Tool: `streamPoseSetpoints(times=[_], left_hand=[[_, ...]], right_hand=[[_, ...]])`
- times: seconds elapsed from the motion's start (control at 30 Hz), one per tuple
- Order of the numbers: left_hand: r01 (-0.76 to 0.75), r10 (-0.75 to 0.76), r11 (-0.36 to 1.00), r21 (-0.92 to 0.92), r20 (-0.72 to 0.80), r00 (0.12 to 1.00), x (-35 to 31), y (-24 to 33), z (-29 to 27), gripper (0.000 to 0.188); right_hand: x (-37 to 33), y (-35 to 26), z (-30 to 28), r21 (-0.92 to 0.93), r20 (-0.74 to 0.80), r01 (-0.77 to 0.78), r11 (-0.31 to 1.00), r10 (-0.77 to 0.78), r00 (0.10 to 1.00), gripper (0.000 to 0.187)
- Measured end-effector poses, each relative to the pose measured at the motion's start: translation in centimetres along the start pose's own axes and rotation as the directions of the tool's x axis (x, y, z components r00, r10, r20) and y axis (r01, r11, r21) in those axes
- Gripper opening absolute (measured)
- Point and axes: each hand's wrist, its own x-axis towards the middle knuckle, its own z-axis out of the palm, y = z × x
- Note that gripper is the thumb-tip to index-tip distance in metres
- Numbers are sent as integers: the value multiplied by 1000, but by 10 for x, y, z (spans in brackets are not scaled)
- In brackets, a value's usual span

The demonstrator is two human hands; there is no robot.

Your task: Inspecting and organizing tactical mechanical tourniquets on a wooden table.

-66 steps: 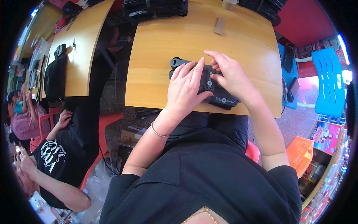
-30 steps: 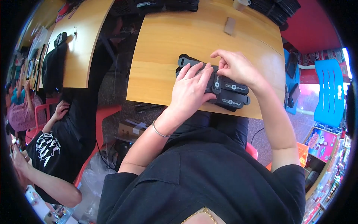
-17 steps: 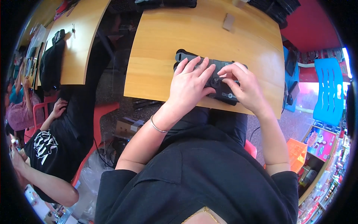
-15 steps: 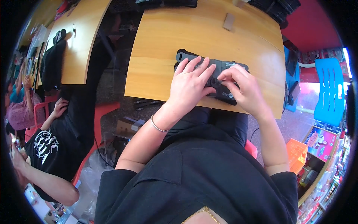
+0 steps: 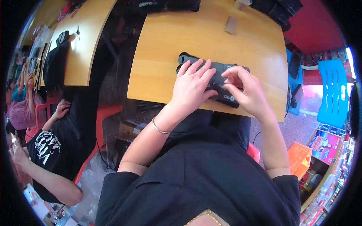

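A black and grey padded fabric piece (image 5: 220, 79), possibly a folded brace, lies flat along the table's near edge. It has a rounded grey tab with a slot at its left end and pale printed marks at its right. My left hand (image 5: 193, 83) rests palm down on its left half with the fingers spread. Over the right half, my right hand (image 5: 245, 87) is curled, thumb and fingertips drawn close together. Whatever the fingertips hold, if anything, is too small to make out.
The wooden table (image 5: 169, 34) bears a small brown block (image 5: 230, 25), a cup (image 5: 242, 3) and dark items along its far edge. At left, another person (image 5: 56, 147) sits near a second table (image 5: 81, 56). A blue chair (image 5: 332, 92) and an orange basket (image 5: 299, 160) stand at right.
My right hand has drawn slightly up and right from the middle of the padded piece, its fingertips a little less pressed together. My left hand has stayed in place.
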Motion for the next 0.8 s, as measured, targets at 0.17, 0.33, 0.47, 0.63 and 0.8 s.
streamPoseSetpoints(times=[0.17, 0.33, 0.47, 0.63, 0.8], left_hand=[[-80, 79, 997, 14, 17, 997, 8, 4, -11, 41], [-326, 326, 945, 21, 4, 945, 8, 8, -10, 23], [-383, 381, 922, 56, 38, 924, 12, 1, -11, 18], [-552, 537, 805, 217, 130, 834, 16, 2, -14, 13], [-652, 613, 676, 342, 230, 756, 23, 4, -15, 9]], right_hand=[[8, 35, 16, 86, -235, 45, 995, -23, 972, 21], [8, 37, 23, 188, -267, 3, 982, 48, 962, 23], [6, 35, 25, 97, -281, -3, 995, 30, 959, 25], [5, 39, 25, 104, -312, -22, 994, 53, 949, 25], [5, 40, 25, 87, -309, -49, 995, 74, 948, 26]])
